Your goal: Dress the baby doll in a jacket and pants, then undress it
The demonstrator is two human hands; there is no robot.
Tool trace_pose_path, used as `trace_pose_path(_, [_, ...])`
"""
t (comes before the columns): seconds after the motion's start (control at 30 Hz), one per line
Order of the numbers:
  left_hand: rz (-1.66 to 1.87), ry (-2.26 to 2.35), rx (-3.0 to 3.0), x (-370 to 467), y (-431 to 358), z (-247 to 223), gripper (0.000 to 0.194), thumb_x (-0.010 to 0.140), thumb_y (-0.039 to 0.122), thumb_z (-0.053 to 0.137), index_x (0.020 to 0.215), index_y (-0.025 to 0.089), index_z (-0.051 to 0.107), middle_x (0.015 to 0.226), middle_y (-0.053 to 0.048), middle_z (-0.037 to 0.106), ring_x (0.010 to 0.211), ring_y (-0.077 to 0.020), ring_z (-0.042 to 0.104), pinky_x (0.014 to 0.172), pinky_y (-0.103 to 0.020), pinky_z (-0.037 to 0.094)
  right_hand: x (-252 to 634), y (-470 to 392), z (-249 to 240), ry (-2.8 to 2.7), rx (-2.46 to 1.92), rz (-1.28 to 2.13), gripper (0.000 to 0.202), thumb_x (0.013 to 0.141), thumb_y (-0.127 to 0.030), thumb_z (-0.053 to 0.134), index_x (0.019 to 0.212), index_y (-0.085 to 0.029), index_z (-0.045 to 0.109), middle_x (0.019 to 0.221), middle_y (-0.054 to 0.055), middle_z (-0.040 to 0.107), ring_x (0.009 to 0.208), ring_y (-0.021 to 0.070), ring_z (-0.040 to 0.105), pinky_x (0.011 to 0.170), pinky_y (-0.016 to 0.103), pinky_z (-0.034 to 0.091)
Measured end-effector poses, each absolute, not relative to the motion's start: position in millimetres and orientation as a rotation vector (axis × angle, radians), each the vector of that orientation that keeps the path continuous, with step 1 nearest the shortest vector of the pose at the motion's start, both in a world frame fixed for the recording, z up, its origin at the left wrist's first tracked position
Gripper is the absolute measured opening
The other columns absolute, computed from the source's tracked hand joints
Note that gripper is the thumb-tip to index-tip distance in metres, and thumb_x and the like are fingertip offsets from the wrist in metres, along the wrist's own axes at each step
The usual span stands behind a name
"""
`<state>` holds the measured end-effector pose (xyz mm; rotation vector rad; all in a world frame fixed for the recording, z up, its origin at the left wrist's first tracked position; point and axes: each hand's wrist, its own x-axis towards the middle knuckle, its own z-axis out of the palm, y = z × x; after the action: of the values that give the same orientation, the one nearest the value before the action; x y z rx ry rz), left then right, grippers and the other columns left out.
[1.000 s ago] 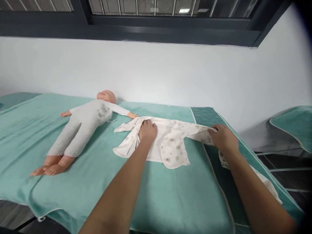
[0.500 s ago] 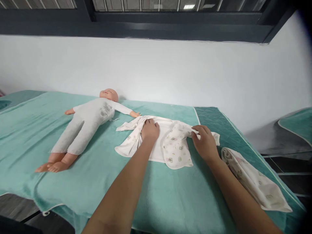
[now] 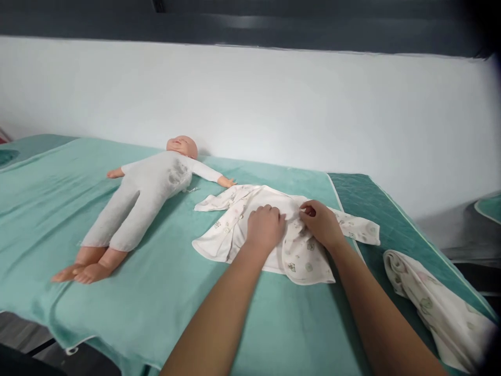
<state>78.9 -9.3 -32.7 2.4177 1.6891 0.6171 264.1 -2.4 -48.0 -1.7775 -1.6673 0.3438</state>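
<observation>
A white baby shirt (image 3: 219, 235) with small printed figures lies spread on the green cover, its front open. My left hand (image 3: 266, 228) rests on the middle of it, fingers curled into the cloth and their tips hidden. At the right front panel, near the neckline, my right hand (image 3: 321, 224) pinches the fabric between thumb and fingers. The shirt's right sleeve (image 3: 362, 228) stretches out beyond that hand. To the left, a baby doll (image 3: 152, 180) in a white suit lies on its back, one hand close to the shirt's left shoulder.
A folded white printed cloth (image 3: 434, 308) lies at the right, beside my right forearm. The green cover (image 3: 188, 318) drapes over the front edge of the bed. A white wall (image 3: 250, 104) rises behind, with a dark frame (image 3: 242, 26) above it.
My left hand has shifted right across the shirt. My right hand has moved in from the sleeve to the front panel, and the right sleeve now lies extended. The view has turned slightly.
</observation>
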Motion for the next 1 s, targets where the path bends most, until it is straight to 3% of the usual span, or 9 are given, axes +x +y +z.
trace_pose_path(0.13, [0.498, 1.415, 2.321, 87, -19, -27, 0.042, 0.097, 0.051, 0.041, 0.085, 0.021, 0.067, 0.088, -0.004, 0.071, 0.082, -0.0215, 0.063, 0.068, -0.033, 0.042, 271, -6, -48, -1.554, -1.749, 0.387, 0.029, 0.074, -0.024, 0.054, 0.1, -0.02, 0.065, 0.09, 0.003, 0.063, 0.076, 0.0172, 0.058, 0.077, 0.032, 0.045])
trace_pose_path(0.3, [0.529, 1.048, 2.209, 94, -30, -19, 0.042, 0.097, 0.057, 0.04, 0.083, 0.023, 0.061, 0.078, 0.002, 0.068, 0.073, -0.0163, 0.061, 0.061, -0.03, 0.035, 269, -8, -40, -1.521, -1.877, 0.393, 0.018, 0.08, -0.034, 0.055, 0.087, -0.021, 0.065, 0.089, 0.005, 0.068, 0.08, 0.02, 0.061, 0.077, 0.033, 0.043])
trace_pose_path(0.4, [0.514, 1.01, 2.244, 99, -36, -20, 0.033, 0.094, 0.051, 0.05, 0.081, 0.022, 0.055, 0.079, 0.003, 0.067, 0.073, -0.0161, 0.061, 0.064, -0.03, 0.036, 269, -6, -36, -1.59, -1.969, 0.381, 0.028, 0.083, -0.05, 0.057, 0.08, -0.022, 0.061, 0.086, 0.005, 0.069, 0.081, 0.0217, 0.061, 0.073, 0.033, 0.041])
trace_pose_path(0.5, [0.486, 1.033, 2.37, 102, -38, -25, 0.021, 0.092, 0.039, 0.054, 0.081, 0.021, 0.052, 0.083, 0.001, 0.067, 0.077, -0.0176, 0.062, 0.069, -0.033, 0.037, 272, -4, -32, -1.69, -2.027, 0.406, 0.028, 0.078, -0.05, 0.063, 0.079, -0.022, 0.061, 0.084, 0.005, 0.07, 0.077, 0.021, 0.061, 0.068, 0.032, 0.039])
trace_pose_path(0.63, [0.469, 1.022, 2.484, 103, -39, -28, 0.012, 0.094, 0.03, 0.046, 0.092, 0.02, 0.054, 0.087, -0.001, 0.068, 0.081, -0.0197, 0.064, 0.072, -0.034, 0.038, 282, -5, -24, -1.721, -2.005, 0.556, 0.015, 0.075, -0.036, 0.064, 0.081, -0.022, 0.065, 0.081, 0.003, 0.072, 0.073, 0.0193, 0.062, 0.066, 0.03, 0.041])
trace_pose_path(0.77, [0.462, 0.975, 2.497, 103, -43, -21, 0.026, 0.094, 0.026, 0.042, 0.117, 0.02, 0.052, 0.093, -0.003, 0.07, 0.086, -0.022, 0.064, 0.074, -0.034, 0.039, 289, -8, -21, -1.574, -1.962, 0.574, 0.012, 0.073, -0.029, 0.059, 0.078, -0.022, 0.067, 0.077, 0.002, 0.072, 0.073, 0.019, 0.063, 0.066, 0.03, 0.043])
trace_pose_path(0.87, [0.449, 0.877, 2.388, 103, -49, -12, 0.036, 0.095, 0.032, 0.044, 0.13, 0.023, 0.048, 0.092, -0.001, 0.069, 0.083, -0.0207, 0.063, 0.07, -0.031, 0.039, 291, -6, -21, -1.417, -1.906, 0.577, 0.014, 0.071, -0.03, 0.06, 0.077, -0.02, 0.068, 0.075, 0.003, 0.071, 0.072, 0.0197, 0.063, 0.066, 0.03, 0.044])
trace_pose_path(1.0, [0.401, 0.751, 2.219, 104, -56, -6, 0.035, 0.097, 0.044, 0.046, 0.123, 0.025, 0.057, 0.086, 0.001, 0.064, 0.078, -0.0167, 0.059, 0.067, -0.027, 0.041, 293, -7, -19, -1.316, -1.852, 0.669, 0.023, 0.076, -0.042, 0.062, 0.075, -0.019, 0.065, 0.066, 0.002, 0.066, 0.062, 0.0167, 0.058, 0.059, 0.029, 0.043])
